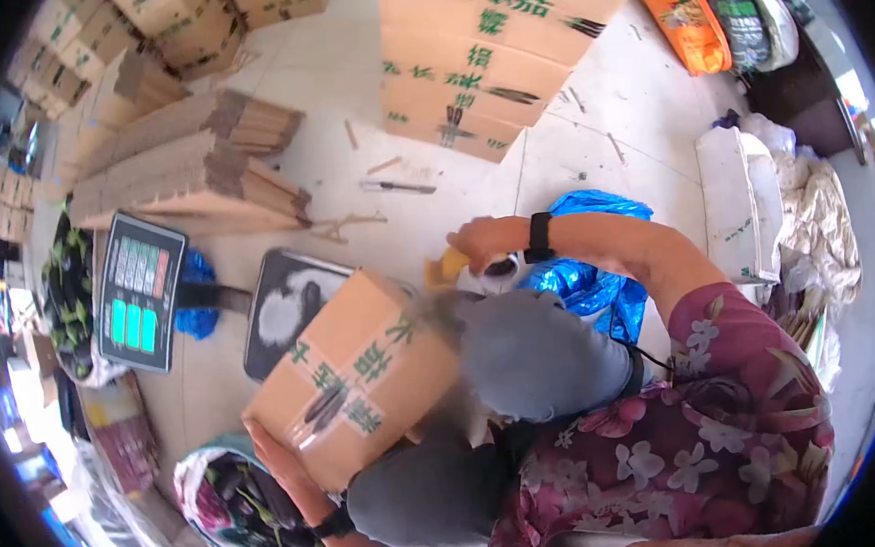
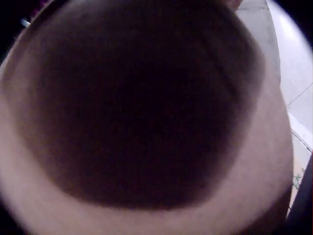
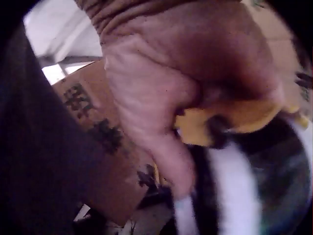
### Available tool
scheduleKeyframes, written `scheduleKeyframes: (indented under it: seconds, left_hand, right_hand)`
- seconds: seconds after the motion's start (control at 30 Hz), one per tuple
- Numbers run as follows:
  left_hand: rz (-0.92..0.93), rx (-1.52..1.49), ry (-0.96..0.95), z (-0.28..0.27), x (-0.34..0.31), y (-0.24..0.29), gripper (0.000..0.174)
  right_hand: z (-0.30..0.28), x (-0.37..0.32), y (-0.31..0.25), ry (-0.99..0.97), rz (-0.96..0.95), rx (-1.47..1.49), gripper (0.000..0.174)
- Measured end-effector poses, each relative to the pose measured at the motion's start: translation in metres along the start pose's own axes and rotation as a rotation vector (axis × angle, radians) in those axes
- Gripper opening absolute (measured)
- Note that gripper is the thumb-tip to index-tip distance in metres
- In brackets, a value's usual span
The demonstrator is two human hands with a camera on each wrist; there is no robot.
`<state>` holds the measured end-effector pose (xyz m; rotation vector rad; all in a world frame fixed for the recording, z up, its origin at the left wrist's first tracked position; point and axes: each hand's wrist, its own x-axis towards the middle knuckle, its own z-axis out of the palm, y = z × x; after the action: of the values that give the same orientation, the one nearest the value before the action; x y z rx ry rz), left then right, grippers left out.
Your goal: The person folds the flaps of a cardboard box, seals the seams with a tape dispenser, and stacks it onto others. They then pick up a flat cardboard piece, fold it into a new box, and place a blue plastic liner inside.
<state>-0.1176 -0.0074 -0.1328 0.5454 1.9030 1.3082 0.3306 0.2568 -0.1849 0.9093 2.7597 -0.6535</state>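
A closed cardboard box (image 1: 364,378) with green print lies tilted by the person's knees. The left hand (image 1: 281,462) rests along its lower left side, fingers fairly straight. Beyond the box's upper right end, the right hand (image 1: 486,242) grips a yellow tape dispenser (image 1: 445,269). In the right wrist view that hand (image 3: 156,93) has its fingers curled round the yellow dispenser (image 3: 230,122), with a pale roll (image 3: 234,191) below and the printed box (image 3: 107,142) to the left. Skin and a dark area fill most of the left wrist view, where the left hand's fingers cannot be seen.
A scale platform (image 1: 280,313) and its lit display (image 1: 138,292) stand left of the box. Flattened cartons (image 1: 171,179), a large carton (image 1: 485,60), a knife (image 1: 397,188) and blue plastic (image 1: 599,294) lie around. A bag of eggplants (image 1: 236,506) is near the left hand.
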Motion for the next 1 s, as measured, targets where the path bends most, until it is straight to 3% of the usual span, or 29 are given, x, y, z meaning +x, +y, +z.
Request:
scheduleKeyframes:
  seconds: [0.07,0.1,0.17,0.2,0.3,0.37,0.43,0.47,0.5,0.57,0.6,0.67,0.7,0.77,0.8,0.87,0.9,0.97,1.0]
  left_hand:
    - [-0.043,0.006,0.006,0.01,-0.013,0.018,0.062]
    - [-0.026,0.017,-0.014,0.015,-0.017,0.022,0.062]
    - [-0.03,0.104,0.006,0.014,-0.023,0.031,0.066]
    - [-0.011,0.16,0.031,0.009,-0.018,0.023,0.069]
    - [-0.091,0.01,0.021,0.015,-0.021,0.026,0.069]
    - [-0.125,-0.031,0.005,0.034,-0.035,0.049,0.067]
    - [-0.08,-0.013,-0.012,0.035,-0.037,0.049,0.066]
    - [-0.059,-0.006,-0.021,0.035,-0.038,0.049,0.066]
    - [-0.037,-0.001,-0.032,0.035,-0.039,0.048,0.065]
    - [-0.003,0.017,-0.045,0.033,-0.041,0.047,0.065]
    - [0.012,0.029,-0.043,0.032,-0.043,0.047,0.064]
    - [0.0,0.011,-0.045,0.029,-0.045,0.047,0.063]
    - [-0.012,-0.018,-0.063,0.029,-0.045,0.044,0.062]
    - [-0.066,0.035,0.018,0.015,-0.031,0.033,0.062]
    - [-0.083,-0.02,-0.037,0.015,-0.03,0.033,0.063]
    - [-0.085,0.004,-0.094,0.024,-0.038,0.045,0.068]
    - [-0.086,0.006,-0.087,0.024,-0.037,0.046,0.068]
    - [-0.166,0.209,0.107,0.025,-0.032,0.047,0.07]
    - [-0.169,0.21,0.118,0.027,-0.034,0.049,0.07]
  right_hand:
    - [0.013,-0.009,0.024,-0.349,0.387,0.446,0.049]
    - [0.026,-0.016,0.036,-0.326,0.399,0.459,0.049]
    - [0.07,-0.024,0.059,-0.192,0.549,0.882,0.071]
    - [0.101,-0.019,0.076,-0.232,0.568,0.961,0.066]
    - [0.104,-0.029,0.066,-0.216,0.712,0.977,0.065]
    - [0.123,-0.026,0.063,-0.21,0.713,0.959,0.067]
    - [0.153,-0.022,0.063,0.022,0.579,0.904,0.068]
    - [0.164,-0.016,0.058,0.07,0.612,0.843,0.071]
    - [0.157,-0.013,0.05,0.074,0.613,0.851,0.071]
    - [0.137,-0.01,0.025,0.161,0.763,0.439,0.071]
    - [0.13,-0.007,0.03,0.248,0.768,0.605,0.075]
    - [0.118,-0.012,0.054,0.558,0.712,0.643,0.08]
    - [0.098,-0.019,0.063,0.598,0.86,0.714,0.089]
    - [0.066,-0.041,0.093,0.744,0.978,0.781,0.104]
    - [0.085,-0.038,0.125,0.95,1.02,0.603,0.105]
    - [0.041,-0.059,0.137,0.948,1.025,0.712,0.112]
    - [0.037,-0.062,0.155,0.878,1.036,0.903,0.113]
    - [0.002,-0.065,0.151,0.875,1.032,1.162,0.112]
    - [0.0,-0.06,0.155,0.865,1.025,1.166,0.112]
